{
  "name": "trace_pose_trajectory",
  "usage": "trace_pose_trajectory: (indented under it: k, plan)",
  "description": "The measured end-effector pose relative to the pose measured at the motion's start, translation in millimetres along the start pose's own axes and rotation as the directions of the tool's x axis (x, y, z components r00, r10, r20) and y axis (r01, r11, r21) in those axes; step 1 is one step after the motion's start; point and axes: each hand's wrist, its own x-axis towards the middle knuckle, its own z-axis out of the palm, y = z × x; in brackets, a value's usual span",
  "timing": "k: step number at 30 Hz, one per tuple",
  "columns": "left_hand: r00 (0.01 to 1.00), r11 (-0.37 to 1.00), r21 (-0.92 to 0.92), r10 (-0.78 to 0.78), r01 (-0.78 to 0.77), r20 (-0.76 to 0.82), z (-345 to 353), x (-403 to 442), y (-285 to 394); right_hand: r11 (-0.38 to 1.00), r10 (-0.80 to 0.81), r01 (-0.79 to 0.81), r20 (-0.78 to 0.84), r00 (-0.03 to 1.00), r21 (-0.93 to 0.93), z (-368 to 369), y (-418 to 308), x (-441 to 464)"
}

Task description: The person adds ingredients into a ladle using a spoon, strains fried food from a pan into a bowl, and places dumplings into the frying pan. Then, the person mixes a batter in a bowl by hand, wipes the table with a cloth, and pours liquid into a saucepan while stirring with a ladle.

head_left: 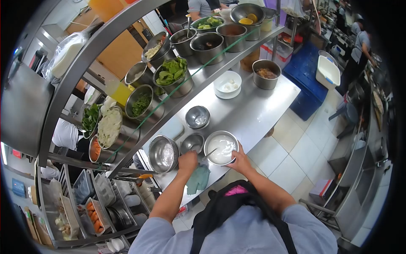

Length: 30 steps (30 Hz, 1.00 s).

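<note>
A round metal pot of white liquid (221, 142) stands near the front edge of the steel counter, with a thin utensil handle (210, 153) leaning out over its left rim. My right hand (240, 161) grips the pot's right side, thumb at the rim. Closed, my left hand (188, 162) is at the near rim of a small metal bowl (192, 142); its fingertips are hidden, so whatever it holds does not show. To its left sits a larger shiny metal bowl (163, 153). A green cloth (198, 180) lies just below my hands.
Farther back on the counter (249, 110) are stacked metal bowls (197, 116), a white bowl on a plate (227, 84) and a pot of brown food (267, 74). An overhead shelf (203, 78) carries several ingredient pots. Other people work at the far right.
</note>
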Motion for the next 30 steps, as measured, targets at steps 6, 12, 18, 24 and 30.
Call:
trace_pose_trajectory:
  k: [6, 12, 18, 24, 30]
  plan:
    - [0.999, 0.999, -0.037, 0.033, -0.033, -0.024, -77.9, 8.2, 5.9, 0.997, 0.076, -0.076, 0.033, 0.997, -0.018, -5.0, -8.7, 1.5]
    - [0.968, 0.993, 0.023, 0.118, -0.116, -0.22, -84.4, 93.8, 10.9, 0.992, 0.119, -0.117, 0.059, 0.991, -0.036, -5.5, -12.6, 2.2]
    - [0.979, 0.998, -0.012, 0.065, -0.068, -0.194, -55.7, 127.4, 22.5, 0.995, 0.099, -0.098, 0.019, 0.995, -0.02, -2.7, -9.1, -0.2]
    - [0.935, 0.971, 0.081, 0.192, -0.225, 0.297, -32.6, 40.0, 89.7, 0.999, 0.049, -0.049, -0.059, 0.997, 0.005, 9.6, -5.5, 2.5]
    - [0.938, 0.962, 0.099, 0.221, -0.254, 0.268, -30.9, 37.9, 117.1, 0.995, 0.097, -0.097, -0.086, 0.992, 0.011, 15.6, -8.6, 5.5]
